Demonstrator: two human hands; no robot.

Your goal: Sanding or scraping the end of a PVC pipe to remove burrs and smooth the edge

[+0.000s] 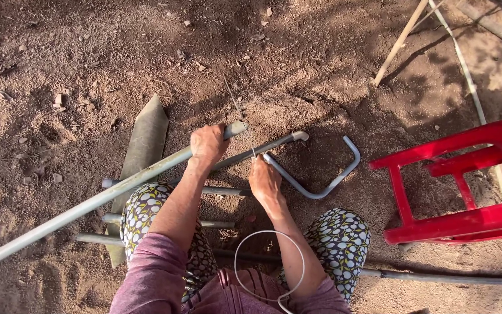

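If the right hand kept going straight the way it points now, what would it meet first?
The right hand points up-frame, pinching a thin wire. Straight ahead it would likely first meet the grey metal pipe crossing just beyond its fingertips, then bare dirt ground. Depth is uncertain.

A long grey metal pipe (88,203) is gripped by the left hand (207,145). A thin wire (236,107) is pinched by the right hand (264,179). A red plastic stool (466,174) is lying on the brown dirt ground (88,58).
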